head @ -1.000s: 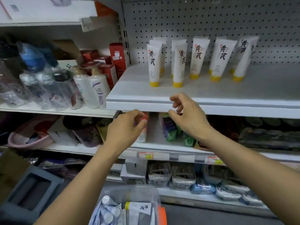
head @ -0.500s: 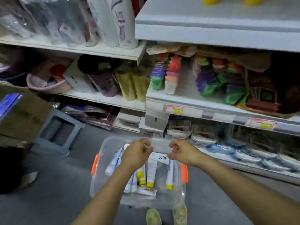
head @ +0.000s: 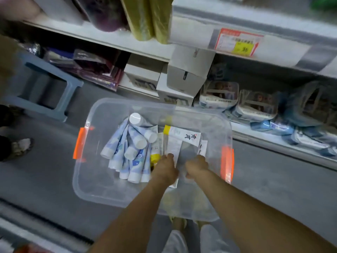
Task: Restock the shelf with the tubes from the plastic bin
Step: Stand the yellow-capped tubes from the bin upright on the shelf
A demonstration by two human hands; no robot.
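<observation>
Two hands — left (head: pixel 166 168), right (head: pixel 196 168) — in bin (head: pixel 83 181)

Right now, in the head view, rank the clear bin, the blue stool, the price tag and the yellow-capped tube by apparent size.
1. clear bin
2. blue stool
3. price tag and yellow-capped tube: near alike; the tag sits higher, closer to the camera, so unranked.

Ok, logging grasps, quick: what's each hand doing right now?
Left hand: over a white tube; grip cannot be told.
Right hand: cannot tell from this angle.
</observation>
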